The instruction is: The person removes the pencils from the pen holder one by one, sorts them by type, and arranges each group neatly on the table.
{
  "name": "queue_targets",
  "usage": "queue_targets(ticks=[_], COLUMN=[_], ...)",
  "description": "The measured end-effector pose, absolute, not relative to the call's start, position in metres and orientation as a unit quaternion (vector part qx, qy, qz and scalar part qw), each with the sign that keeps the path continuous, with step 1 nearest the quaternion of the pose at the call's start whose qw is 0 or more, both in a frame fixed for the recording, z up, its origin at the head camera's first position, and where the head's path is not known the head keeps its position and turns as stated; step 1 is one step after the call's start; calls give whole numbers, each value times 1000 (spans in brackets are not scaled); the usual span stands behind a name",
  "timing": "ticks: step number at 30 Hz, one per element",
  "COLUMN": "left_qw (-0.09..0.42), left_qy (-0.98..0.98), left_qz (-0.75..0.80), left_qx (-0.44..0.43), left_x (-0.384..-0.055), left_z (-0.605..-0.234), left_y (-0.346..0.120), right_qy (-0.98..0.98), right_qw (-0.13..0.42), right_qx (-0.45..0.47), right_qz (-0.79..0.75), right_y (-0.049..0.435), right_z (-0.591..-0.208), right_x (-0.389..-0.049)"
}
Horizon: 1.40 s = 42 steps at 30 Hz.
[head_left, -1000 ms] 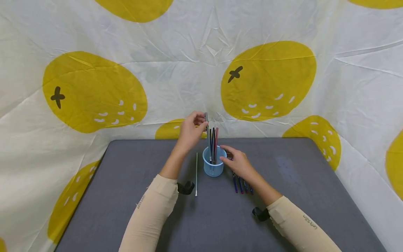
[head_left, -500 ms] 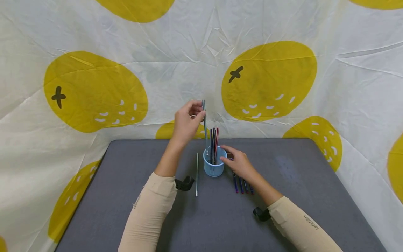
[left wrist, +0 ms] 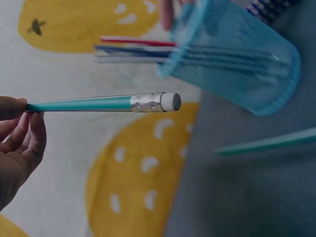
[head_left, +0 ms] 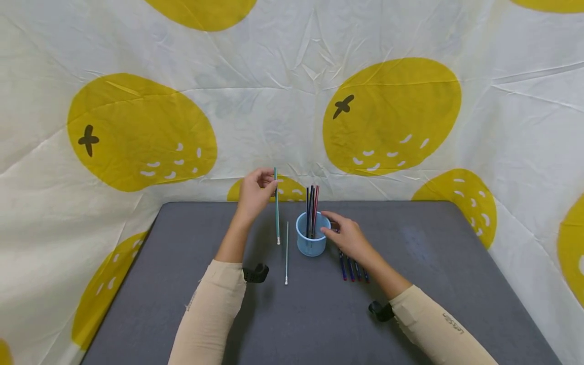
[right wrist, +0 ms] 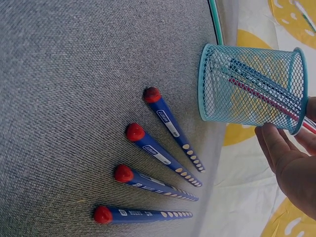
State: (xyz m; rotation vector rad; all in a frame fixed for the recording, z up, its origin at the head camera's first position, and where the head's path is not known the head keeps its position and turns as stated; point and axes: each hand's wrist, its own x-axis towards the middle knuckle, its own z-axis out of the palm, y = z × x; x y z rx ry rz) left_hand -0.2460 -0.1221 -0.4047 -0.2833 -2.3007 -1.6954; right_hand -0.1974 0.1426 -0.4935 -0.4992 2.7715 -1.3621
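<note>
My left hand (head_left: pixel 252 196) pinches a teal pencil (head_left: pixel 277 218) near its upper end, left of the cup. In the left wrist view the held pencil (left wrist: pixel 89 103) shows its silver ferrule and white eraser at the end away from the fingers. The light blue mesh pencil cup (head_left: pixel 312 247) stands upright, holding several dark and red pencils (head_left: pixel 312 203). My right hand (head_left: pixel 347 235) grips the cup at its right side, thumb and fingers at the rim. On the table between the left forearm and the cup lies another teal pencil (head_left: pixel 286 256).
Several blue pencils (right wrist: pixel 155 153) with red ends lie side by side on the grey table (head_left: pixel 191 284), partly under the right hand. A white cloth (head_left: pixel 269 121) with yellow fruit prints hangs behind the table's far edge.
My left hand has drawn the teal pencil up out of the cup, then moved it left and lowered it beside the cup. The right hand has stayed at the cup.
</note>
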Motion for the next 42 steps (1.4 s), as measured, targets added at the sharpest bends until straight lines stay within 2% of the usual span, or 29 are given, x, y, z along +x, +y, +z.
queue_targets(ticks=[11,20,34,42], left_qw=[119,77,-12,-16], left_qy=[-842,-856,-843,-850], left_qz=[-522,-511,-538,-525], left_qx=[-71,-32,33,48], left_x=[-255,-256,-251,-251], left_z=[-471,-508,-534,-537], left_y=[-134,-136,-131,-128], right_qy=[889,891,887,884], right_qw=[11,18,26,24], right_qx=[-153,-149,-157,-166], right_qz=[-430,-429,-433,-436], right_y=[145,146,149,150], right_z=[-494,-493,-493,-493], right_x=[-202,-205,-207,-206])
